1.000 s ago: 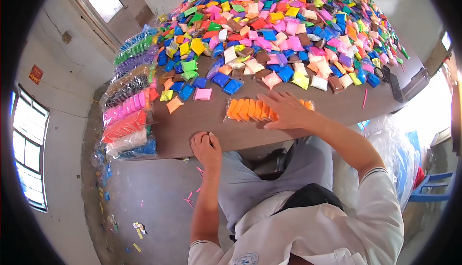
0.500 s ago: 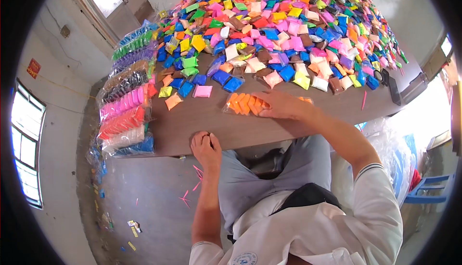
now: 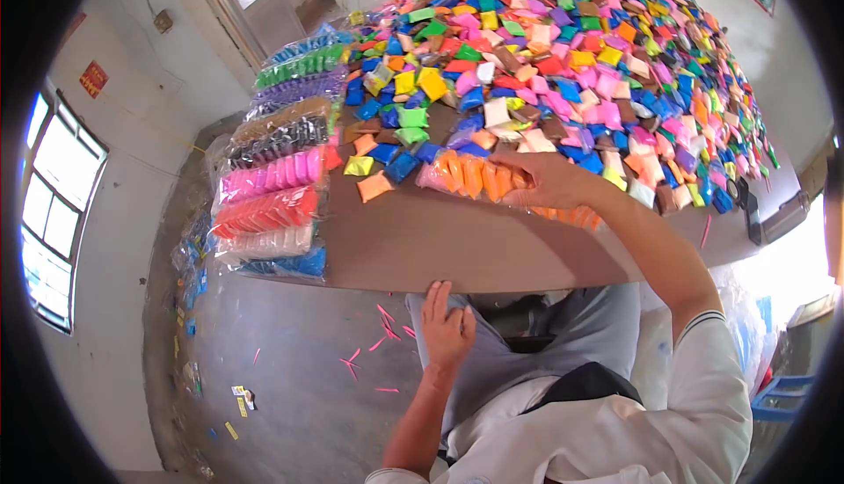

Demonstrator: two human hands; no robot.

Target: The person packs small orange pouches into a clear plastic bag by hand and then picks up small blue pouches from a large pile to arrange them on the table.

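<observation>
My right hand (image 3: 549, 178) is closed round the right part of a clear bag of orange packets (image 3: 470, 174), raised a little at the near side of the heap. Under and to the right of that hand, more orange packets (image 3: 571, 215) show in clear wrap on the table. My left hand (image 3: 447, 324) rests at the table's front edge, its fingers apart and nothing in them. Behind the bag spreads a large heap of small coloured packets (image 3: 607, 113).
Clear bags of sorted packets (image 3: 268, 173) are stacked in a row along the table's (image 3: 396, 242) left end. A black object (image 3: 749, 211) lies at the right end. Pink strips (image 3: 352, 363) are scattered on the floor, and a blue stool (image 3: 782, 399) stands at right.
The view has shifted, so the table appears further right. My right hand has lifted the orange bag slightly towards the heap. The fingers of my left hand have opened out from a curl.
</observation>
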